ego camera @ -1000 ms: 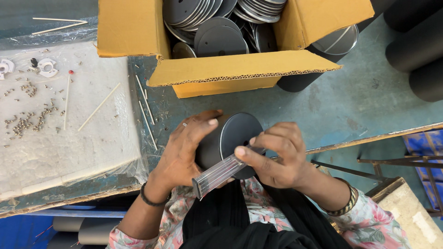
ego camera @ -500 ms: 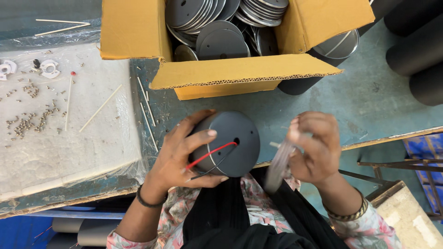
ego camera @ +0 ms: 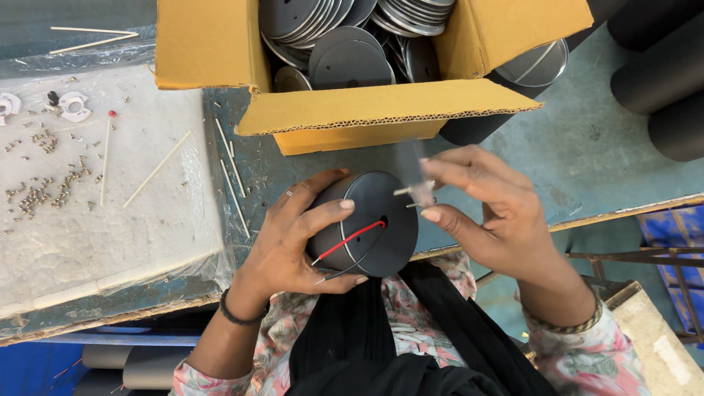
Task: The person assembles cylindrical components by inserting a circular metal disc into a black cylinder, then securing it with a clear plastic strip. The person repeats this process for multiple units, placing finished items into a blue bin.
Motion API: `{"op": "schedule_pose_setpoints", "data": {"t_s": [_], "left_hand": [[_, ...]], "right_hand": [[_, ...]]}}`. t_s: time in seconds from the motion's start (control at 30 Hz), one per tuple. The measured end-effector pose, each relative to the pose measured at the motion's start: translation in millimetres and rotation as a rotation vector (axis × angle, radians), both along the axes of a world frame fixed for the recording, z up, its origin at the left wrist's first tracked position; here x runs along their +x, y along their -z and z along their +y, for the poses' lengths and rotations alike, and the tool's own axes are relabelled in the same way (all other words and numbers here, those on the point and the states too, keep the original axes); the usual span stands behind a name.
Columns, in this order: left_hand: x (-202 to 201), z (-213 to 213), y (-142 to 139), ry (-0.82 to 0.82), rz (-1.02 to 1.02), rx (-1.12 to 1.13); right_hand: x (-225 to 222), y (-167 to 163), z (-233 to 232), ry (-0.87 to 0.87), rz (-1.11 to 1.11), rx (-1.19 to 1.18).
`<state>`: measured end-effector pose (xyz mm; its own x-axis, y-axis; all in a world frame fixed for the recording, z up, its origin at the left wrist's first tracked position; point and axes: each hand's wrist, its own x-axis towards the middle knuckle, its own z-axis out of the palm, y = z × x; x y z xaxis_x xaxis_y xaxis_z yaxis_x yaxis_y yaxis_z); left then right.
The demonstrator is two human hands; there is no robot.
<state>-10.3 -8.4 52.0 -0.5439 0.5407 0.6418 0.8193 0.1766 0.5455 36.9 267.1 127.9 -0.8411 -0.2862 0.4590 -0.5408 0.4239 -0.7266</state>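
Since half a second ago the right hand point(ego camera: 490, 213) has come up from beside the bench's front edge to a spot above the black cylinder point(ego camera: 364, 224), and the thin strip it was carrying now stands blurred and upright at its fingertips.

Largest in view, the teal bench point(ego camera: 587, 158) runs across the frame. At its far edge stands an open cardboard box point(ego camera: 381, 117) stacked with dark round metal discs point(ego camera: 345, 62). A clear plastic sheet point(ego camera: 88, 220) covers the bench's left part. Black tubes point(ego camera: 664, 66) lie at the far right corner.

At the front edge, near the middle, the black cylinder sits tilted with its flat end facing up. The left hand point(ego camera: 293, 246) is clasped around its side, thumb and fingers wrapped onto the rim. A red wire point(ego camera: 350, 240) and a black wire point(ego camera: 354, 262) come out of a small hole in the end face and trail toward the left hand.

The right hand pinches the blurred strip point(ego camera: 412, 172), two short pale prongs showing at its lower end, just above the cylinder's far rim.

Thin pale sticks point(ego camera: 156, 169) and small metal screws point(ego camera: 37, 196) are scattered on the plastic sheet, with white plastic fittings point(ego camera: 73, 106) near the far left corner.
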Motion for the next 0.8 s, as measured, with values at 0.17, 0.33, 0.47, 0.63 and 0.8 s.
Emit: {"op": "schedule_pose_setpoints", "data": {"t_s": [0.17, 0.33, 0.47, 0.63, 0.8], "left_hand": [[-2, -1, 2, 0.006, -0.03, 0.014], [-3, -1, -1, 0.019, -0.046, 0.017], [-2, 3, -3, 0.007, 0.022, -0.036], [-4, 4, -3, 0.026, -0.118, 0.006], [-9, 3, -3, 0.008, -0.145, 0.016]], "right_hand": [[-8, -10, 1, -0.098, 0.044, 0.169], [-11, -16, 0, -0.124, 0.061, 0.214], [-15, -21, -1, -0.084, 0.049, 0.351], [-20, -23, 0, -0.231, 0.154, 0.392], [-19, -20, -2, -0.245, 0.176, 0.367]]}}
